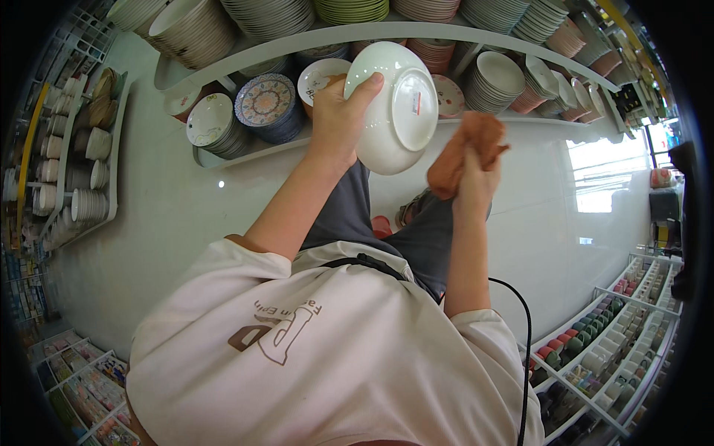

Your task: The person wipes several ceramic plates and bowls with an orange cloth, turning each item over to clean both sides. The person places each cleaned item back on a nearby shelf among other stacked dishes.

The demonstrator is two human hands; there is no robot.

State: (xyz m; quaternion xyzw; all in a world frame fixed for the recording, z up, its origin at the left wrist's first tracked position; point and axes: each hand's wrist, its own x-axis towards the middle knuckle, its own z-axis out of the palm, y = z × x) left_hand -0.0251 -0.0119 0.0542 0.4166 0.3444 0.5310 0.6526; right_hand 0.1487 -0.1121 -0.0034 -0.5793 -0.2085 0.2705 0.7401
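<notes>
My left hand [343,114] grips a glossy white ceramic bowl [375,131] by its edge, with the thumb across the outer wall. The bowl is tilted so that its underside and foot ring face me, and a small sticker [416,103] sits inside the ring. Its inner side is hidden. To the right of the bowl, apart from it, my right hand [478,181] clutches a bunched orange-brown cloth [466,153]. The cloth looks slightly blurred.
Ahead stands a white two-level shelf [334,38] with stacked plates and bowls, including a patterned blue stack [266,100]. Crockery shelves [89,167] rise at left, mug racks [591,340] at lower right. A black cable [527,334] hangs by my right side. Glossy floor [184,206] lies below.
</notes>
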